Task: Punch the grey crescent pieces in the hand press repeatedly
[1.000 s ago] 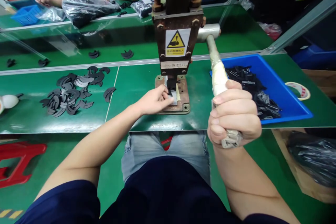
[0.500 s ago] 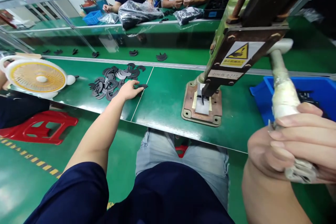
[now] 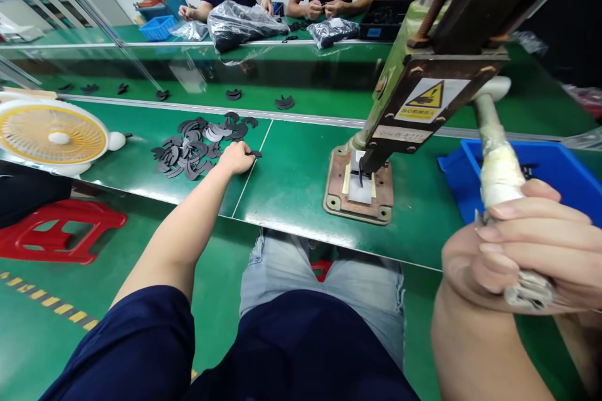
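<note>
My left hand [image 3: 239, 158] is closed on one end of a black curved piece [image 3: 256, 154], low over the green bench, right of a loose pile of similar curved pieces [image 3: 192, 149]. My right hand [image 3: 527, 244] wraps round the taped lever handle [image 3: 501, 163] of a hand press. The press [image 3: 414, 94] stands on a brown base plate [image 3: 333, 185] and carries a yellow warning sign. Under its ram, a dark curved part [image 3: 361, 174] shows at a small metal plate [image 3: 360, 192]; the ram partly hides it.
A blue bin [image 3: 531, 169] with dark parts stands right of the press. On the left are a yellow-and-white fan [image 3: 56, 135] and a red stool [image 3: 61, 232]. Small black pieces [image 3: 285, 102] lie spaced along the strip behind the rail. Across the bench, two people handle parts near plastic bags [image 3: 244, 22].
The fingers of my left hand have gone from spread to closed on the curved piece. My right hand stays on the lever. The whole view has shifted slightly.
</note>
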`<state>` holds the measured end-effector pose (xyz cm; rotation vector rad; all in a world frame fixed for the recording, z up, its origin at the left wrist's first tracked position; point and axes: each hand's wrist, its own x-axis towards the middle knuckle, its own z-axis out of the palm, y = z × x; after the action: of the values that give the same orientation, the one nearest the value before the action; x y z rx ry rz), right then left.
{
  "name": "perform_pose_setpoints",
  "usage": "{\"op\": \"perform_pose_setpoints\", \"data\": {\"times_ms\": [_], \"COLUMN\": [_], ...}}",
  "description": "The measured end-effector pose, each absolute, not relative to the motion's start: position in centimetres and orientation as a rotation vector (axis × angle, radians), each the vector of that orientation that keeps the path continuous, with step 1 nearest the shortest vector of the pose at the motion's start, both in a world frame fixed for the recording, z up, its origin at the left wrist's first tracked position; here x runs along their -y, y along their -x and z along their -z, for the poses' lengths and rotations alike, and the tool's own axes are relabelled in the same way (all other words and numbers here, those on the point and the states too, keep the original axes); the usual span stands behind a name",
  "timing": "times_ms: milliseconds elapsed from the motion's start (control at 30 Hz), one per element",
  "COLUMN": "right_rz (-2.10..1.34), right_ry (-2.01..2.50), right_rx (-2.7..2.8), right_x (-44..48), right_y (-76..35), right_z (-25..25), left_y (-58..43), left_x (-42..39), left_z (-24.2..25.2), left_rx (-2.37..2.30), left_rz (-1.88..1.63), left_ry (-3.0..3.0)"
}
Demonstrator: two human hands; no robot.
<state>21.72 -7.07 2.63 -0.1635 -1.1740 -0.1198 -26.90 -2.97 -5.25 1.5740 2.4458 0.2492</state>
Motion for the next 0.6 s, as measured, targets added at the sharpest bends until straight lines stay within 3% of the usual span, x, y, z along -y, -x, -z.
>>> {"op": "perform_pose_setpoints", "data": {"times_ms": [367, 600], "right_rz": [0.073, 0.101], "right_ry": [0.305, 0.311], "right_rx": [1.263, 1.306], "right_x": [8.6, 9.0], "right_y": [-22.1, -22.0], "right_z": [-2.8, -2.9], "left_y": [28.6, 22.0], "left_x": [3.4, 3.5], "left_z": [4.2, 2.0], "left_rx": [-2.530, -2.019], "left_rz": [-0.089, -0.569], "left_ry": [-1.845, -2.268]}}
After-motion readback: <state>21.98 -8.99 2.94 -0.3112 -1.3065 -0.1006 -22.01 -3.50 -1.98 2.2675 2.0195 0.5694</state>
